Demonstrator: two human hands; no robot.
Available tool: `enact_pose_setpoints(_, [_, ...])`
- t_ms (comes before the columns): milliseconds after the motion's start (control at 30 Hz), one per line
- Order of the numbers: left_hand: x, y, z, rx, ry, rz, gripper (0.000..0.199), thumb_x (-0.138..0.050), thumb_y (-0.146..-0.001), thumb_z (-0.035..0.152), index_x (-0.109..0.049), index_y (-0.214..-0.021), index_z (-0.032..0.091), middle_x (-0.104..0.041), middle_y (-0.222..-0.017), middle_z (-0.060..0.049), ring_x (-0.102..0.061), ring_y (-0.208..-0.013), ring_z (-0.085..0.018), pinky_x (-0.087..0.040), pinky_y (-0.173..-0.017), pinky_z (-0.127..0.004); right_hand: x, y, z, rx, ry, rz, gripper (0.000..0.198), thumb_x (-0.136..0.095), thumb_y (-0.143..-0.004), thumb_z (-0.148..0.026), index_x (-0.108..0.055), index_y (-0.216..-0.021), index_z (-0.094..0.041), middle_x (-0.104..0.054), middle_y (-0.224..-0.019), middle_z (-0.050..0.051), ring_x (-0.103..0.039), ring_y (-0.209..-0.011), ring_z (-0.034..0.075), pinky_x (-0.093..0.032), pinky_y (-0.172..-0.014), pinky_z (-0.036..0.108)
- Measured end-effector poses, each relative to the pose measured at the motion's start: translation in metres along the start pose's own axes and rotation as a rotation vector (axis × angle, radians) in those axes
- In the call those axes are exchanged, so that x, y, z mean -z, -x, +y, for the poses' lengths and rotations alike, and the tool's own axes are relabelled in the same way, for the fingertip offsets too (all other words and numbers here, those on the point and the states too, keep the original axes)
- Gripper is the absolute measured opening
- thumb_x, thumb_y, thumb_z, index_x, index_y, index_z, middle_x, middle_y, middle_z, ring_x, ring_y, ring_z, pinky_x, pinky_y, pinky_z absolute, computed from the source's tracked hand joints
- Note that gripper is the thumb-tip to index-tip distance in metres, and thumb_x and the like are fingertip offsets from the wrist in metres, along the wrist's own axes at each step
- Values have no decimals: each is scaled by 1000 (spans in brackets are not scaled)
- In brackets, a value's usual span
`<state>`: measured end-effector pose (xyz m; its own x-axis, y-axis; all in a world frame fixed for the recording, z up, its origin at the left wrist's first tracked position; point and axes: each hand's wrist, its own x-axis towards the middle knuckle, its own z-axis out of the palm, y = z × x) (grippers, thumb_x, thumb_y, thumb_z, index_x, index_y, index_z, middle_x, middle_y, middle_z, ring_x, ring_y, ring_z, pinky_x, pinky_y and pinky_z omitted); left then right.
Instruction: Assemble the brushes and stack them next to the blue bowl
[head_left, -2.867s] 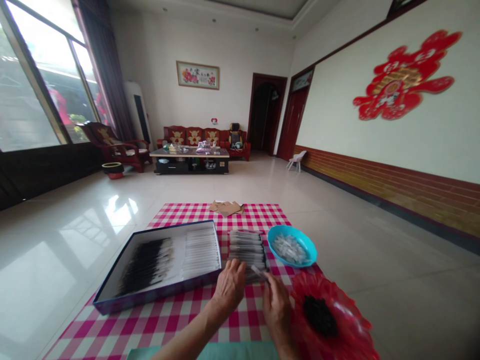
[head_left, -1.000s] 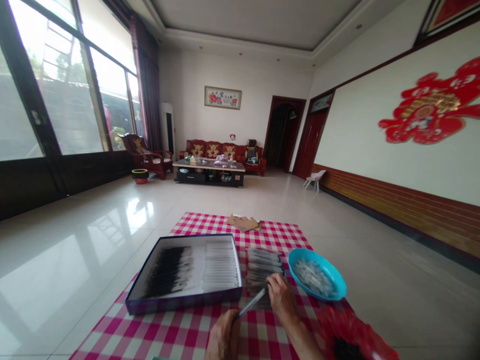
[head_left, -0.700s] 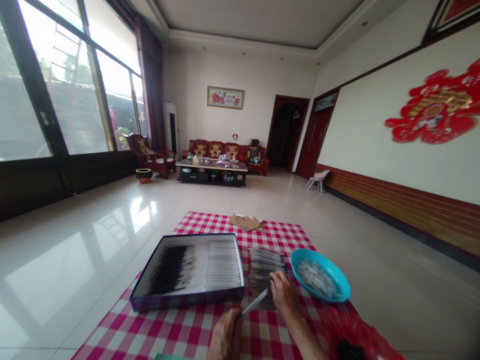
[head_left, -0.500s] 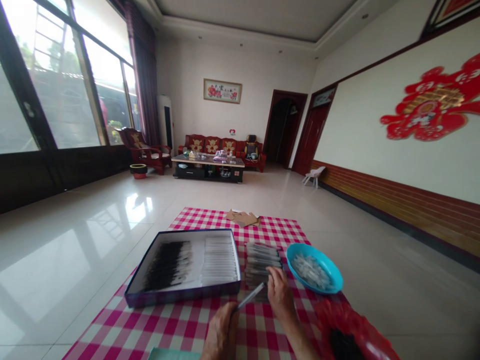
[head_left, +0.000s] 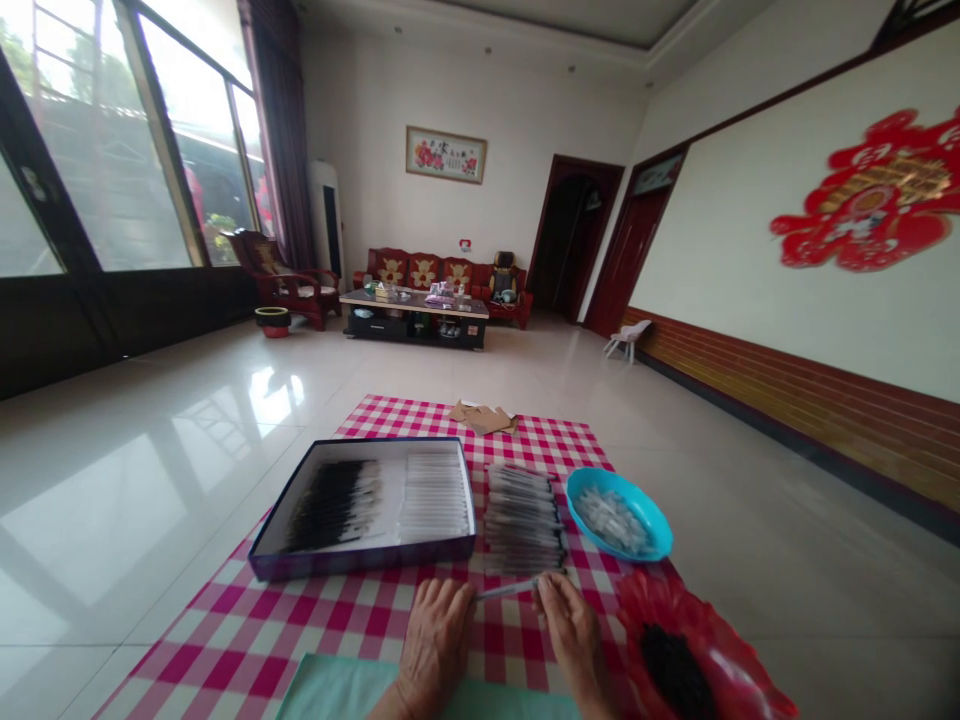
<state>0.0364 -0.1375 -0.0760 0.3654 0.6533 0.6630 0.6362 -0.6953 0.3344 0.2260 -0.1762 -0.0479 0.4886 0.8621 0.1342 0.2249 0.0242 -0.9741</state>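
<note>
My left hand (head_left: 441,625) is closed around the left end of a slim, translucent pen (head_left: 506,590). The fingers of my right hand (head_left: 568,625) pinch its other end, so the pen lies almost level between both hands. Just beyond it, a stack of similar pens (head_left: 523,520) with dark ends lies on the checked cloth. Left of the stack stands a shallow box (head_left: 360,563) holding dark thin rods (head_left: 330,508) on one side and pale clear tubes (head_left: 433,495) on the other. Fingertip details are blurred.
A blue bowl (head_left: 663,520) of small clear pieces stands on the right. Nearer is a red petal-shaped bowl (head_left: 731,640) with black bits. Torn cardboard (head_left: 484,418) lies at the far cloth edge; a pale green cloth (head_left: 341,685) is close to me.
My right hand has come down and toward me from beside the stack and now grips the pen's far end. The pen has turned from slanted to nearly level.
</note>
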Motion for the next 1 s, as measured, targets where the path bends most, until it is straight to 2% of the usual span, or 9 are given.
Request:
enact_pose_setpoints(100, [6,-8,16,-4,-49,-94,16,-46,-85,14,-58,-87,23,-58,-72,-1,-53,-71,-18,-40,-79,-37,-3,10,8,54,122,-6,39,-54,-77,-54,-67,-78,-17,-67,-64,3,-60,-57,18,-48,-54,23])
enact_pose_setpoints(300, [-9,-19,35,-2,-43,-171,11,-49,-84,14,-56,-83,22,-56,-72,0,-49,-67,-17,-36,-66,-30,-12,19,16,117,210,-27,35,-50,-81,-49,-67,-81,-19,-71,-76,5,-65,-70,20,-50,-64,23])
enact_pose_setpoints(433, [-12,-21,36,11,-17,-188,10,-49,-86,18,-57,-84,24,-56,-78,-1,-48,-72,-17,-34,-66,-29,-11,17,17,115,198,-29,34,-52,-81,-48,-68,-81,-18,-72,-77,6,-66,-71,21,-51,-65,23])
enact_pose_setpoints(600, [-7,-25,34,14,-6,-233,14,-46,-88,19,-56,-80,24,-54,-74,-1,-47,-70,-17,-32,-67,-30,-9,15,14,89,146,-28,32,-57,-77,-47,-70,-80,-17,-72,-76,7,-67,-71,22,-53,-65,25])
enact_pose_setpoints(800, [-10,-22,32,10,48,-223,15,-43,-89,19,-57,-84,23,-54,-74,-1,-48,-70,-17,-33,-66,-30,-5,15,16,85,37,-116,28,-62,-75,-40,-70,-89,-17,-73,-90,9,-68,-83,24,-54,-74,29])
enact_pose_setpoints(1000, [-12,-19,30,-3,99,-206,14,-42,-90,21,-56,-90,22,-56,-73,-1,-47,-68,-17,-33,-66,-30,-6,19,15,72,-9,-137,32,-59,-77,-41,-67,-96,-16,-71,-97,10,-67,-87,24,-55,-76,30])
